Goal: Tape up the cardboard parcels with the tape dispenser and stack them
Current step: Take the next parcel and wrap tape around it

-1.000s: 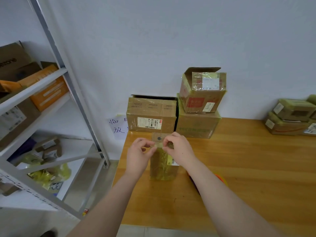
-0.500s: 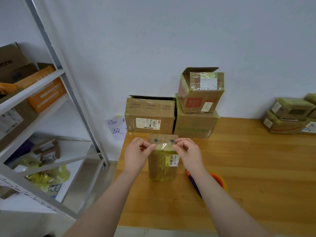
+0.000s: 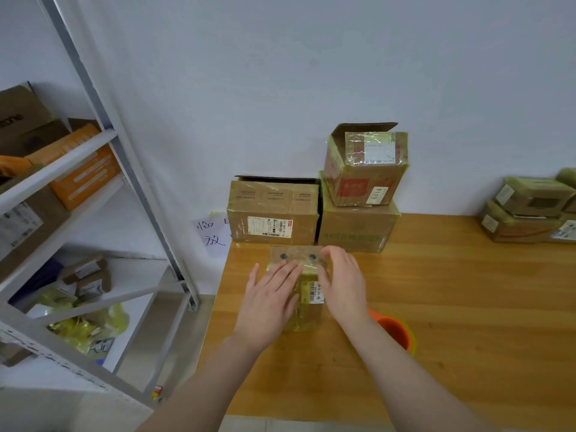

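A small cardboard parcel (image 3: 307, 294) wrapped in yellowish tape, with a barcode label, lies on the wooden table (image 3: 452, 307) near its left end. My left hand (image 3: 269, 302) lies flat on the parcel's left part with straight fingers. My right hand (image 3: 341, 285) rests against the parcel's right side, fingers loosely bent over its far corner. An orange tape dispenser (image 3: 394, 333) lies on the table just right of my right forearm, partly hidden by it.
Three larger taped boxes stand at the back wall: a wide box (image 3: 274, 213), a box (image 3: 357, 229) beside it, and an open-flapped box (image 3: 366, 166) on top. More parcels (image 3: 530, 210) sit at the far right. A metal shelf rack (image 3: 93, 213) stands left.
Both hands have stopped pinching the parcel's far top edge. The left hand has flattened onto the parcel and the right hand has moved to its right side.
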